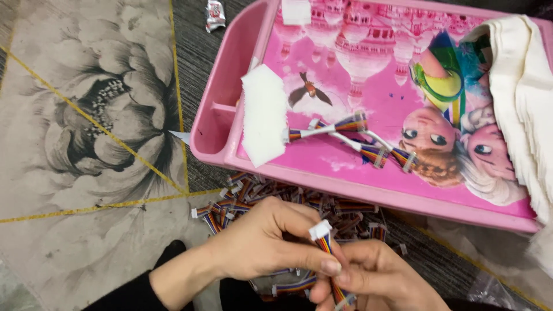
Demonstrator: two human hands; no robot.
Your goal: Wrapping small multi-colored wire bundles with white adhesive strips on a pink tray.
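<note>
Both hands sit close together at the bottom of the view, pinching the same short rainbow ribbon cable (324,242). The left hand (259,242) grips it between thumb and forefinger just below its white plug end, which points up and away from the person. The right hand (374,279) touches the left at the fingertips and clamps the lower part of the cable, whose other white end shows below the fingers.

Just beyond and beneath the hands, a loose pile of similar cables (288,201) lies on the floor. Beyond that pile stands a pink plastic tray-table (230,75) with cartoon figures and castles printed on its top. On it, up from the hands, rests a strip of white foam tape (264,115), and beside it to the right lie a few finished cables (357,138) whose middles are wrapped in white. A stack of cream cloth (524,86) covers the table's corner far to the right of the hands.

To the left of the hands spreads a grey floral mat (86,115) with gold lines. A small crumpled wrapper (215,14) lies well beyond the left hand, near the table's far corner.
</note>
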